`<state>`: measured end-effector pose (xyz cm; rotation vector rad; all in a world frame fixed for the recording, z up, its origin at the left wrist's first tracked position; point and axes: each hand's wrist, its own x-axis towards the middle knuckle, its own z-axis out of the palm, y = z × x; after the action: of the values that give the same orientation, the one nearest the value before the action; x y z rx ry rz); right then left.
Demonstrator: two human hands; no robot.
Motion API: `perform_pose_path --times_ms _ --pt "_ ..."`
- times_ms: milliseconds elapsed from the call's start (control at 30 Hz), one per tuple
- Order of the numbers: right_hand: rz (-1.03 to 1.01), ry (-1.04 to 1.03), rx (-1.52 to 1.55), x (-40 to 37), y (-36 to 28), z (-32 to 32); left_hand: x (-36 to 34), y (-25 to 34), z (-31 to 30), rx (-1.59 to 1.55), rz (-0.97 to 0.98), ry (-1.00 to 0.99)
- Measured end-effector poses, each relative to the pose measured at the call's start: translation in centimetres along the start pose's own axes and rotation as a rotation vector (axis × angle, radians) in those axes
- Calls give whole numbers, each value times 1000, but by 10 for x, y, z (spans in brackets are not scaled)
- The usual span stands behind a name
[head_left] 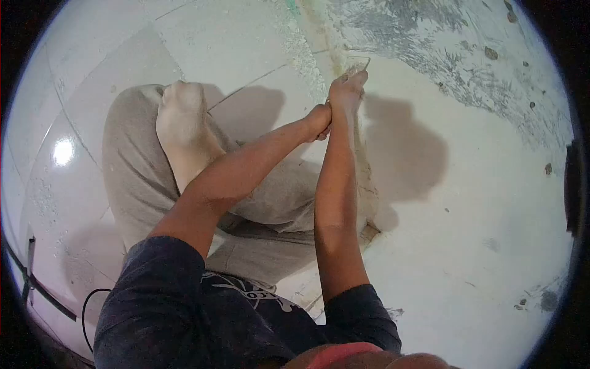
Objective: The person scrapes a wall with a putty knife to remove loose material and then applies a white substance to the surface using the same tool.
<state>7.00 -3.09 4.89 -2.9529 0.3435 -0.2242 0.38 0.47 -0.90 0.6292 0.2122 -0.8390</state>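
Observation:
My right hand is closed around what looks like a scraper. Its pale, flat blade points away from me, by the seam where the tiled floor meets the wall; the handle is hidden in my fist. My left hand is closed against my right wrist, fingers curled and partly hidden by the forearm. Just left of the blade, whitish flakes lie in a strip along the seam. Right of it rises a white wall surface, smooth low down and rough grey above.
My crossed legs in grey trousers and a bare foot take up the floor beside my arms. Pale tiles show grout lines and scattered flakes. At the lower left are a black bar and a thin cable.

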Motion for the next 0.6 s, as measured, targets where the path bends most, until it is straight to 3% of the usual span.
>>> perform_pose_path --times_ms 133,300,333,400,433,467,533,600 --pt "90 -20 -60 8 -7 11 7 8 -6 20 -18 52" --pt "-145 8 -60 25 28 14 3 9 10 -68 -78 -26" --pt "-137 -15 -16 18 11 1 16 -1 1 -138 -23 -196" --pt "-185 -291 -161 43 8 19 14 13 0 -258 -5 -201" --pt "-1 -361 -96 27 -35 -4 11 25 -3 -376 49 -191" --pt "-54 -426 -173 37 -48 8 7 38 -8 -342 71 -194" --pt "-160 -336 -87 37 -77 38 -4 50 -22 -645 248 -130" --pt "-265 -314 -51 22 -83 51 -12 45 -29 -610 214 -8"
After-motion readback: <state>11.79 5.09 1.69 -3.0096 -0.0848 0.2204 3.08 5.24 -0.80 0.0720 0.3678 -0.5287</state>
